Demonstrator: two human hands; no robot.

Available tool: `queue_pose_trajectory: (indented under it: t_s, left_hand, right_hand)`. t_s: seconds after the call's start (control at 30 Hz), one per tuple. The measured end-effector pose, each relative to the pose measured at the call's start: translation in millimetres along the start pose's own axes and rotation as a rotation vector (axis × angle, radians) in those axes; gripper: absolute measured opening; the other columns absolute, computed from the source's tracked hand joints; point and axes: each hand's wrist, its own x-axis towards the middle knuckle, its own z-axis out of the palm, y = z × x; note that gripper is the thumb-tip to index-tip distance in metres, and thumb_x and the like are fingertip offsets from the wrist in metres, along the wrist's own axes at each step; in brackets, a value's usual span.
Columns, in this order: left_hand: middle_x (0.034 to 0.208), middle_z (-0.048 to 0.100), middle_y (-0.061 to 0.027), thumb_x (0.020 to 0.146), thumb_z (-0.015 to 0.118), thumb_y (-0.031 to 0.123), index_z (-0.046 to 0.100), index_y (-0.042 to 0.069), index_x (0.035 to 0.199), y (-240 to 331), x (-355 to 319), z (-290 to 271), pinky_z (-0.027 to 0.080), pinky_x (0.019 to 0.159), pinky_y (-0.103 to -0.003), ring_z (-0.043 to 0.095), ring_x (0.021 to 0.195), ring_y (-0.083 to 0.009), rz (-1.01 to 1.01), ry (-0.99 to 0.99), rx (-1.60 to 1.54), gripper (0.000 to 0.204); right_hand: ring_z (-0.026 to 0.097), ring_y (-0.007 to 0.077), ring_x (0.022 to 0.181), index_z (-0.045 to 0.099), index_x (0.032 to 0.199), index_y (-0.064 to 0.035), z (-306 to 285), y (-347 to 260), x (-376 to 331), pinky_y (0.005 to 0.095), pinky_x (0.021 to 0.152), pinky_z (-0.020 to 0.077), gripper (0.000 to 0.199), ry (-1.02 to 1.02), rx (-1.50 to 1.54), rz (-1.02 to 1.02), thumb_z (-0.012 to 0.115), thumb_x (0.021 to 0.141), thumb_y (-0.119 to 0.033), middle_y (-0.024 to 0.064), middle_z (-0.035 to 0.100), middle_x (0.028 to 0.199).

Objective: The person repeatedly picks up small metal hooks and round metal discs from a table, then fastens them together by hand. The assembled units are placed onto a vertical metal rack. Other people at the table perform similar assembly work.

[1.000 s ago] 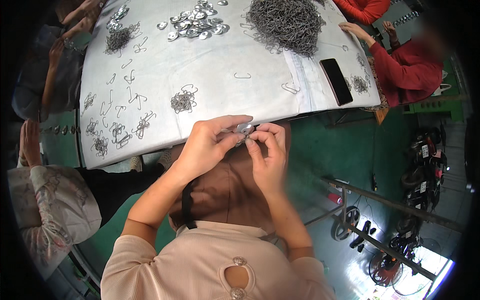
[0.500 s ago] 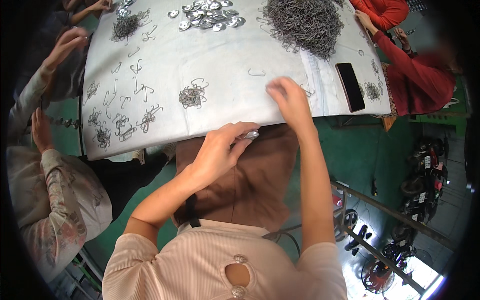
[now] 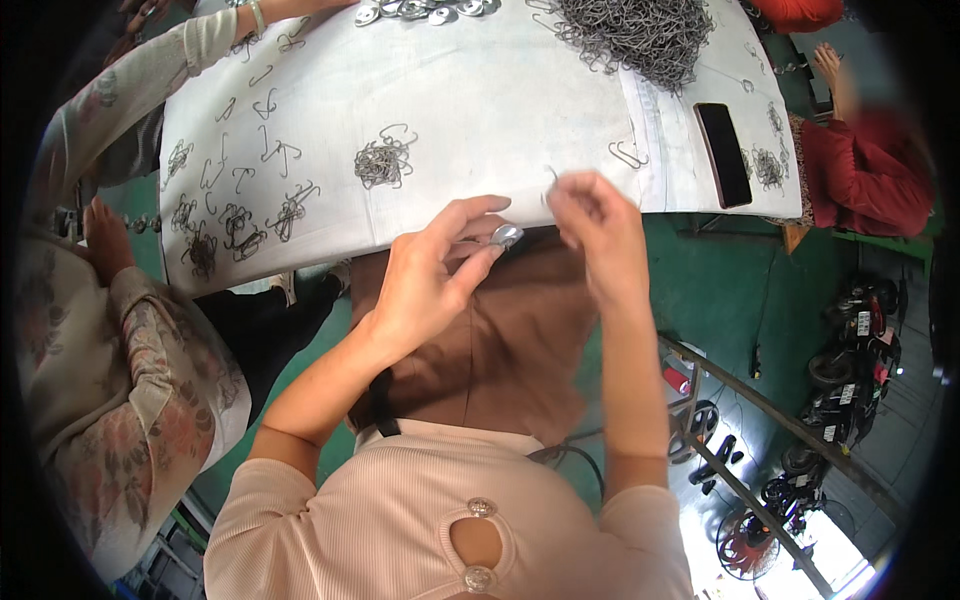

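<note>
Just beyond the table's near edge, my left hand is closed on a shiny domed metal disc between thumb and fingers. To its right my right hand, slightly blurred, pinches a thin wire hook that sticks out past the fingertips. The two hands are apart. A tangled little pile of wire hooks lies on the white-covered table, ahead of my left hand. Beyond my right hand are a couple of loose hooks.
A large heap of hooks and several metal discs are at the far side. A black phone lies at right. Small hook clusters cover the left side, where a co-worker's sleeve reaches across. Another person sits at right.
My right hand has picked up the loose wire hook from the table and drawn back nearer me. The left hand's fingers have spread somewhat around the disc. The left co-worker's arm now reaches over the table.
</note>
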Motion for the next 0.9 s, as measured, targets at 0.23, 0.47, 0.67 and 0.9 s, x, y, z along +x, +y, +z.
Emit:
queue_pose_trajectory:
  t_s: [0.23, 0.47, 0.67, 0.9]
  left_hand:
    - [0.106, 0.065, -0.0177, 0.084, 0.056, -0.008, 0.05, -0.001, 0.124, 10.4, 5.6, 9.5, 0.053, 0.087, -0.032, 0.064, 0.103, -0.0233, -0.009, -0.049, 0.0, 0.041]
    - [0.116, 0.063, -0.0147, 0.085, 0.06, -0.002, 0.05, 0.0, 0.128, 3.8, 9.8, 8.4, 0.052, 0.083, -0.027, 0.063, 0.09, -0.0143, 0.161, -0.005, 0.007, 0.044]
    - [0.106, 0.065, -0.0141, 0.084, 0.063, 0.013, 0.064, 0.002, 0.11, -52.0, 139.0, -98.7, 0.051, 0.076, -0.035, 0.062, 0.089, -0.024, 0.261, 0.474, 0.688, 0.028]
    - [0.106, 0.064, -0.0141, 0.084, 0.06, 0.014, 0.069, 0.005, 0.098, -100.0, 248.7, -167.8, 0.05, 0.08, -0.043, 0.059, 0.094, -0.0311, 0.248, 0.574, 1.195, 0.019]
  right_hand:
    - [0.051, 0.0098, 0.088, 0.062, 0.089, -0.0013, 18.3, 37.3, -39.5, 0.0237, 0.084, 0.039, 0.008, 0.075, 0.579, 0.011, 0.067, 0.084, -0.005, 0.0009, 0.056, 0.096]
    - [0.048, 0.0126, 0.09, 0.061, 0.086, -0.0013, 36.5, 36.5, -40.9, 0.0262, 0.08, 0.0407, 0.01, 0.327, 0.2, -0.325, 0.068, 0.079, -0.001, 0.0053, 0.051, 0.102]
    - [0.049, 0.0173, 0.092, 0.06, 0.084, -0.002, 36.6, 39.1, -42.6, 0.0286, 0.084, 0.041, 0.011, 0.371, 0.037, -0.474, 0.068, 0.077, 0.001, 0.0075, 0.048, 0.102]
    - [0.049, 0.0193, 0.093, 0.061, 0.084, -0.0015, 36.3, 40.5, -44.5, 0.0298, 0.084, 0.0406, 0.013, 0.361, -0.009, -0.49, 0.071, 0.077, -0.003, 0.0075, 0.049, 0.1]
